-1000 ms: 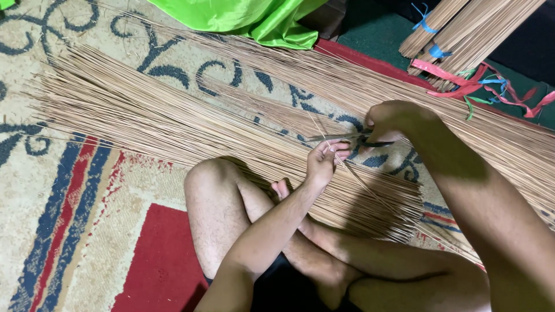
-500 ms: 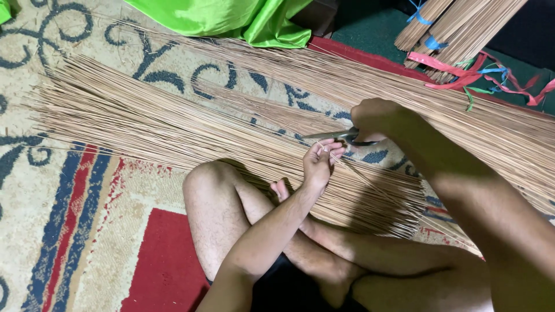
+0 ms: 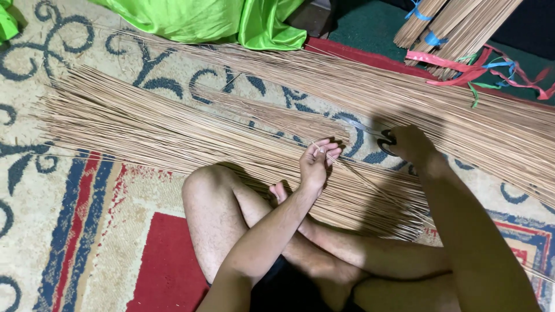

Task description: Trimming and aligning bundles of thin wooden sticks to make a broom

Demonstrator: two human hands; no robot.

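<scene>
The broad fan of thin tan sticks (image 3: 173, 133) lies on the patterned carpet (image 3: 75, 231) beyond my knees. My left hand (image 3: 317, 162) pinches one thin stick (image 3: 352, 176); my right hand (image 3: 411, 144) closes on dark-handled scissors (image 3: 378, 134). I judge a steady pinch keeps the cut clean.

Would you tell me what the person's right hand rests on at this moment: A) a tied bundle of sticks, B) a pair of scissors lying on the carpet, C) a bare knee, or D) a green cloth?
B: the right hand lies over the dark handles of the scissors, whose blades point left across the carpet.
</scene>
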